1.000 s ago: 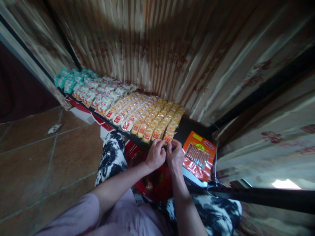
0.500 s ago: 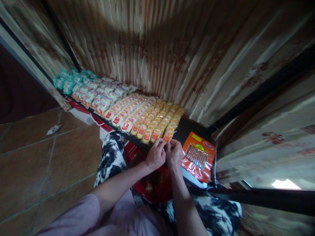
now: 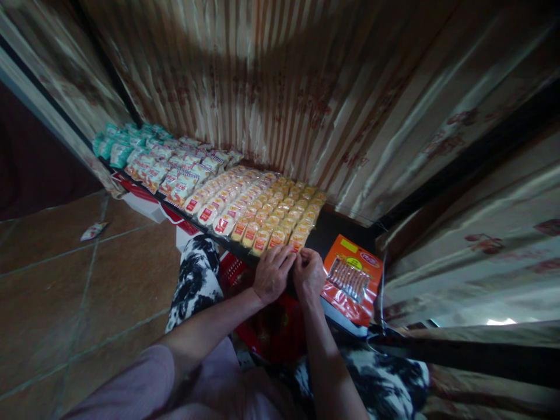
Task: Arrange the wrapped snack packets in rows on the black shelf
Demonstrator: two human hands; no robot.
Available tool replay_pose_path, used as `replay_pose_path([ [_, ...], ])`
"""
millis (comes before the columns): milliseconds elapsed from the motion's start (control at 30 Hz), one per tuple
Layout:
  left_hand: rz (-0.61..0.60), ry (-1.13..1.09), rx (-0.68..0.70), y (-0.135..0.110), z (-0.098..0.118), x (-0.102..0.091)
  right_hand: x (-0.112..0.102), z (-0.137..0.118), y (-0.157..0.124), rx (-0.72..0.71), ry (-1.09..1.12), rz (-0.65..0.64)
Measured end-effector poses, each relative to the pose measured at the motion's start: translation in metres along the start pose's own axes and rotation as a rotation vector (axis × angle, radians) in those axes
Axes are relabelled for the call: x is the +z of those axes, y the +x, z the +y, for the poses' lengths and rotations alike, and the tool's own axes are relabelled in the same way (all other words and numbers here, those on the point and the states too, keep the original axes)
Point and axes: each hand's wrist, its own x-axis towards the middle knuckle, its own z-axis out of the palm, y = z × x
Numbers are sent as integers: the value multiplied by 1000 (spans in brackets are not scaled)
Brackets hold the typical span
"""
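Small yellow snack packets (image 3: 278,238) with orange-red labels lie in overlapping rows on a dark shelf. Both my hands meet at the front end of the rightmost row. My left hand (image 3: 272,275) has its fingers bent together over the front packet's lower edge, its thumb mostly hidden. My right hand (image 3: 310,274) is closed, pinching the same packet (image 3: 300,238) from the right side; its lower end is covered by the fingers. Left of these are rows of paler, cream-white packets (image 3: 224,224) with red labels.
White-and-orange snack bags (image 3: 179,185) and green bags (image 3: 120,153) fill the shelf's left. An orange sausage-stick pouch (image 3: 352,280) lies right of my hands. A red basket (image 3: 231,268) stands below the shelf. One small packet (image 3: 93,231) lies on the tiled floor; a curtain (image 3: 262,87) hangs behind.
My left hand has shifted slightly left, its fingers now stretched further across the front packet and covering more of it. My right hand stays at the packet's right side.
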Motion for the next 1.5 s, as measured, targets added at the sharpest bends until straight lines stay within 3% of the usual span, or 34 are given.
replay_pose_path([
  [133, 23, 110, 14, 1, -8, 2, -1, -1, 1, -13, -11, 13],
  [333, -11, 143, -106, 16, -16, -3, 5, -2, 7, -71, 69, 106],
  [500, -36, 157, -144, 28, -20, -5, 21, -6, 22, 0, 101, 13],
  [600, -49, 161, -134, 29, -22, -1, 35, -7, 29, -37, 87, -60],
  [767, -55, 173, -103, 25, -27, 6, 50, -7, 28, -73, 53, -57],
  [1000, 12, 136, -121, 23, -26, 5, 35, -16, 29, -6, 133, -8],
  [1267, -39, 158, -123, 23, -28, 7, 47, -23, 31, -19, 149, -63],
  [1500, 42, 114, -155, 23, -24, 2, 35, -16, 43, 13, 175, -6],
])
